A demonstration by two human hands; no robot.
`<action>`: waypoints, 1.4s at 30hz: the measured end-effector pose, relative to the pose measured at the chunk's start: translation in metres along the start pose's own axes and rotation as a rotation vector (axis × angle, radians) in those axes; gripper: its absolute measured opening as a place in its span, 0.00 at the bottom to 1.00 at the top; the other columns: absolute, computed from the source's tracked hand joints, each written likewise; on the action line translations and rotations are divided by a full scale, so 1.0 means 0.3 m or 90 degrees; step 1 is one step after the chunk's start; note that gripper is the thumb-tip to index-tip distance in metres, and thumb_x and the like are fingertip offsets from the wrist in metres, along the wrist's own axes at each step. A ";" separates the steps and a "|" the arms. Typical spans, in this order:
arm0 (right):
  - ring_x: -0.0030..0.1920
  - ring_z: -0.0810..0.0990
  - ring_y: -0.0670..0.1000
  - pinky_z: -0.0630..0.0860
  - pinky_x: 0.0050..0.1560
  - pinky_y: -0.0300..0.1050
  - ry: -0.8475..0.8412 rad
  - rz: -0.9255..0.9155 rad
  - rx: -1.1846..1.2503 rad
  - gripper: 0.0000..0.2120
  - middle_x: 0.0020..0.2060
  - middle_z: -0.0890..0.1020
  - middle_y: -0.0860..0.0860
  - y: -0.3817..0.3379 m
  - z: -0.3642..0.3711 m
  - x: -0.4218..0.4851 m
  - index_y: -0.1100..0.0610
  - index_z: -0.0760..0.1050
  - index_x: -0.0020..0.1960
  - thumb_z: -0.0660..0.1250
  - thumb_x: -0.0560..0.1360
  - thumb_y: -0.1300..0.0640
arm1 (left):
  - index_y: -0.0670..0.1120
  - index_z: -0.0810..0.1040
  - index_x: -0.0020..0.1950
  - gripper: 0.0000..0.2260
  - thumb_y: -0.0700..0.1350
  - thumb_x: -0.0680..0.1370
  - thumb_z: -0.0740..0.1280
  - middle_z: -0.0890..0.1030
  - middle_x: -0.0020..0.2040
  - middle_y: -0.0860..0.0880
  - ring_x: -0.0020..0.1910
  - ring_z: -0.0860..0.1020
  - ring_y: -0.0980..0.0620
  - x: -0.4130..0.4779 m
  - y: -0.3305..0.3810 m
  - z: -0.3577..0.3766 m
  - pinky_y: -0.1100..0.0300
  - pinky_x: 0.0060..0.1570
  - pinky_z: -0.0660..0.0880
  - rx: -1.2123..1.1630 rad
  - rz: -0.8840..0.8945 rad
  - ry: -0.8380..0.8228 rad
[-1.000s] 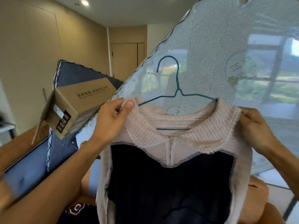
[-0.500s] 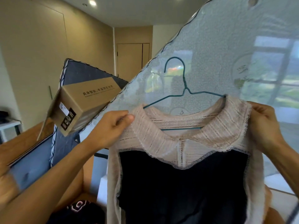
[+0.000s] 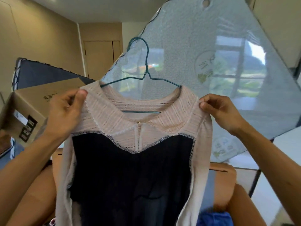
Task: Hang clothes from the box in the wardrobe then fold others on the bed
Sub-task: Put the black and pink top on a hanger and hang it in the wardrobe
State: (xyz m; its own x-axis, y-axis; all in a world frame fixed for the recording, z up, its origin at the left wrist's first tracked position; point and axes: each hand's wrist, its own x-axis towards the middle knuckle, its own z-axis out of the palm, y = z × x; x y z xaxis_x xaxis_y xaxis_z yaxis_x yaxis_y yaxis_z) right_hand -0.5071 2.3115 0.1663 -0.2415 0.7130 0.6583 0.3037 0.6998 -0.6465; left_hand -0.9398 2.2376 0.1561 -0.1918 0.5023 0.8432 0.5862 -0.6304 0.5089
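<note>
Fingers (image 3: 81, 95) of the left hand (image 3: 65, 113) and right hand (image 3: 221, 111) pinched the shoulders of the pink-and-navy knit top (image 3: 130, 168), held up before the person on a green wire hanger (image 3: 147, 69); light, soft and stretchy, it seemed best carried by the hook.

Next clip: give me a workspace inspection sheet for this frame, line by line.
surface: nothing seen
job's things: pink-and-navy top hangs on teal wire hanger
clutter: cardboard box at left; blue fabric at bottom right
grippers: left hand and right hand each pinch a shoulder of the top
cables: nothing seen
surroundings: plastic-wrapped mattress leaning behind; closed door at the far wall
</note>
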 end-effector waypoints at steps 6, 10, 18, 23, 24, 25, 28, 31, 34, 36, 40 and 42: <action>0.42 0.74 0.46 0.72 0.45 0.45 -0.101 -0.008 -0.138 0.20 0.38 0.80 0.53 -0.096 0.023 0.035 0.65 0.78 0.46 0.60 0.80 0.48 | 0.43 0.76 0.37 0.19 0.48 0.86 0.59 0.72 0.30 0.50 0.30 0.66 0.59 0.050 0.081 0.034 0.61 0.30 0.63 0.056 0.077 -0.020; 0.33 0.76 0.52 0.73 0.39 0.42 -0.091 0.075 -0.001 0.21 0.32 0.80 0.53 -0.124 0.056 0.021 0.64 0.77 0.34 0.63 0.81 0.52 | 0.42 0.73 0.37 0.23 0.56 0.84 0.57 0.67 0.32 0.38 0.33 0.66 0.49 0.043 0.036 0.004 0.48 0.32 0.62 0.115 0.051 -0.070; 0.32 0.70 0.45 0.68 0.35 0.39 -0.011 0.180 0.130 0.14 0.28 0.72 0.45 -0.175 0.144 0.020 0.52 0.71 0.27 0.63 0.71 0.52 | 0.38 0.69 0.36 0.26 0.57 0.83 0.55 0.67 0.30 0.47 0.30 0.65 0.53 -0.042 0.055 -0.105 0.58 0.31 0.62 0.236 0.013 -0.112; 0.36 0.74 0.45 0.72 0.38 0.41 -0.055 0.194 0.261 0.08 0.38 0.76 0.47 -0.219 0.207 0.035 0.53 0.73 0.38 0.64 0.75 0.56 | 0.40 0.67 0.36 0.24 0.56 0.83 0.55 0.65 0.33 0.51 0.32 0.63 0.58 -0.117 0.085 -0.208 0.60 0.33 0.61 0.303 -0.028 -0.070; 0.32 0.74 0.43 0.72 0.34 0.39 -0.068 0.193 0.281 0.09 0.33 0.76 0.46 -0.233 0.225 0.035 0.53 0.72 0.37 0.63 0.77 0.58 | 0.39 0.67 0.36 0.24 0.57 0.83 0.55 0.65 0.33 0.51 0.32 0.63 0.57 -0.138 0.083 -0.232 0.59 0.33 0.61 0.316 -0.040 -0.060; 0.27 0.74 0.42 0.71 0.29 0.37 -0.084 0.191 0.292 0.11 0.27 0.76 0.44 -0.256 0.246 0.032 0.54 0.71 0.36 0.63 0.77 0.59 | 0.39 0.68 0.37 0.24 0.57 0.83 0.55 0.65 0.33 0.50 0.33 0.64 0.57 -0.159 0.084 -0.255 0.59 0.34 0.62 0.327 -0.056 -0.049; 0.22 0.72 0.42 0.67 0.23 0.33 -0.155 0.184 0.322 0.13 0.20 0.74 0.44 -0.332 0.306 0.009 0.55 0.72 0.34 0.63 0.77 0.60 | 0.44 0.69 0.37 0.18 0.50 0.84 0.57 0.67 0.34 0.51 0.31 0.65 0.62 -0.230 0.113 -0.317 0.67 0.33 0.63 0.334 -0.116 -0.012; 0.25 0.75 0.46 0.70 0.28 0.37 -0.239 0.162 0.350 0.18 0.23 0.77 0.49 -0.431 0.381 -0.030 0.54 0.77 0.29 0.64 0.78 0.59 | 0.42 0.73 0.44 0.13 0.47 0.85 0.57 0.73 0.38 0.45 0.35 0.69 0.63 -0.291 0.129 -0.403 0.66 0.39 0.67 0.376 -0.167 0.056; 0.27 0.76 0.50 0.71 0.30 0.41 -0.290 0.147 0.352 0.22 0.25 0.77 0.52 -0.544 0.467 -0.072 0.53 0.78 0.25 0.65 0.78 0.57 | 0.39 0.75 0.55 0.14 0.50 0.85 0.58 0.79 0.49 0.41 0.47 0.75 0.50 -0.333 0.148 -0.502 0.54 0.48 0.71 0.403 -0.233 0.163; 0.30 0.73 0.52 0.68 0.33 0.44 -0.300 0.127 0.339 0.16 0.27 0.74 0.54 -0.619 0.533 -0.101 0.57 0.75 0.31 0.64 0.77 0.56 | 0.40 0.75 0.58 0.13 0.49 0.84 0.60 0.79 0.55 0.41 0.52 0.76 0.48 -0.359 0.186 -0.553 0.56 0.50 0.71 0.404 -0.269 0.198; 0.29 0.75 0.49 0.69 0.33 0.41 -0.322 0.118 0.356 0.18 0.25 0.75 0.50 -0.756 0.687 -0.143 0.54 0.74 0.29 0.64 0.78 0.55 | 0.42 0.77 0.55 0.10 0.48 0.83 0.62 0.79 0.50 0.48 0.48 0.76 0.53 -0.410 0.305 -0.631 0.67 0.44 0.69 0.375 -0.314 0.213; 0.25 0.74 0.48 0.68 0.28 0.39 -0.352 0.136 0.390 0.20 0.22 0.74 0.49 -0.841 0.768 -0.171 0.53 0.71 0.27 0.64 0.78 0.56 | 0.43 0.77 0.52 0.08 0.47 0.83 0.62 0.79 0.45 0.50 0.44 0.75 0.57 -0.436 0.375 -0.710 0.68 0.43 0.69 0.350 -0.325 0.223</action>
State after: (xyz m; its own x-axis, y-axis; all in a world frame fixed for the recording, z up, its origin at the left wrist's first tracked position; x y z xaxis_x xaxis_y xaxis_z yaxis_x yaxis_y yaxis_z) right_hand -0.7838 2.1085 0.2067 -0.6995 0.6394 0.3192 -0.1208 0.3345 -0.9346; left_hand -1.0165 1.9751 0.1401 -0.7191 0.3777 0.5833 0.6450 0.0502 0.7626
